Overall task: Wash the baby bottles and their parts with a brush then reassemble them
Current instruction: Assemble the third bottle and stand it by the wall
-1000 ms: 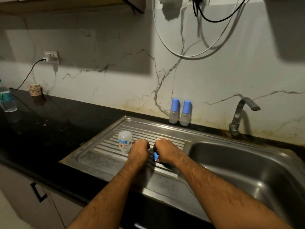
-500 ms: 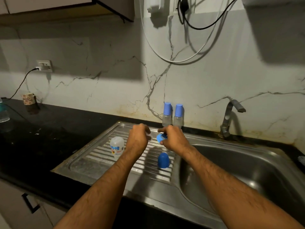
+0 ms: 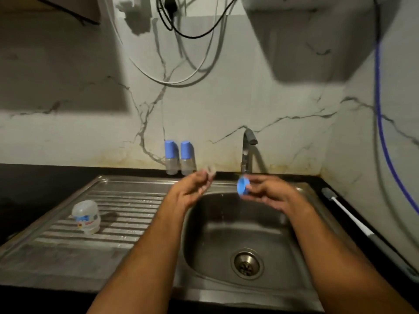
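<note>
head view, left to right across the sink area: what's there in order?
Upside-down clear bottle on the drainboard → two blue-capped bottles at the wall → left hand pinching a clear part → right hand holding a blue ring → white-handled brush on the counter.

Bottle (image 3: 86,217) on steel drainboard (image 3: 127,225)

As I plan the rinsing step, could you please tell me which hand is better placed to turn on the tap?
Probably the right hand. It hovers just below the tap, though its fingers hold the blue ring. The left hand sits farther away, pinching what looks like a clear teat.
</note>
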`<action>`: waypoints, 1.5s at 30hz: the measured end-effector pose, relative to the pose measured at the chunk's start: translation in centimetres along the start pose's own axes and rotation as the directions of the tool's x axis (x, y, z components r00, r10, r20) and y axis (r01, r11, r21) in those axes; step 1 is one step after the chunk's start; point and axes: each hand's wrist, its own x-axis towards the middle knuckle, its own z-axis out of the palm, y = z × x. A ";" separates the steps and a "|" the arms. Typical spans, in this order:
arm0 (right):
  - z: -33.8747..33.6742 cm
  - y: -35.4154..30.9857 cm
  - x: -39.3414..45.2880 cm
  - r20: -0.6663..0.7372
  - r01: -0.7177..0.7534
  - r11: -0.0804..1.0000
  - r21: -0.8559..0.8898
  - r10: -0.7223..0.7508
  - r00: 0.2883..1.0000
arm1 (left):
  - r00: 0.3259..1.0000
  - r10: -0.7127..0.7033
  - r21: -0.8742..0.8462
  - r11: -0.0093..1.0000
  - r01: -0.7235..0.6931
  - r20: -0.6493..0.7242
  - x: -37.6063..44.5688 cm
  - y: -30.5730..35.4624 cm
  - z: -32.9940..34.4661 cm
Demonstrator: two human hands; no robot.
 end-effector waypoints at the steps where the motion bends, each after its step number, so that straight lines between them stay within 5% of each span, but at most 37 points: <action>1: 0.2 2.5 0.1 -0.092 -0.108 0.938 -0.328 0.082 0.992 | 0.996 -0.057 0.359 0.930 0.076 -0.064 0.5 -2.3 0.5; 2: 0.3 4.6 0.0 -0.214 -0.208 0.776 -0.595 0.097 0.972 | 0.984 -0.036 0.691 0.707 0.150 -0.176 1.5 -4.9 0.8; 3: 0.4 6.2 -0.1 -0.268 -0.271 0.654 -0.706 0.108 0.957 | 0.966 0.048 0.857 0.474 0.203 -0.255 1.7 -6.8 1.0; 4: 0.5 7.1 -0.4 -0.293 -0.314 0.602 -0.734 0.136 0.946 | 0.957 0.113 0.907 0.365 0.211 -0.269 2.3 -8.4 1.0; 8: -0.5 7.7 0.5 -0.326 -0.315 0.617 -0.721 0.099 0.940 | 0.952 0.125 0.828 0.534 0.174 -0.280 3.5 -9.5 1.7; 11: 0.1 7.7 1.8 -0.290 -0.223 0.810 -0.542 0.069 0.955 | 0.946 0.087 0.677 0.718 0.158 -0.314 3.1 -9.5 2.7; 15: 2.0 7.9 3.8 -0.236 -0.083 0.936 -0.342 0.000 0.972 | 0.950 -0.047 0.398 0.901 0.174 -0.310 3.6 -10.0 3.0; 26: 5.4 7.9 6.3 -0.287 0.178 0.970 -0.165 -0.220 0.932 | 0.934 0.110 0.284 0.959 -0.010 -0.341 2.7 -11.7 2.7; 38: 6.1 9.0 7.4 -0.252 0.235 0.954 -0.188 -0.278 0.927 | 0.902 0.169 0.281 0.958 -0.056 -0.398 4.6 -11.8 2.8; 45: 6.1 9.1 7.7 -0.277 0.249 0.950 -0.188 -0.294 0.915 | 0.923 0.137 0.118 0.988 -0.100 -0.360 4.5 -11.8 3.0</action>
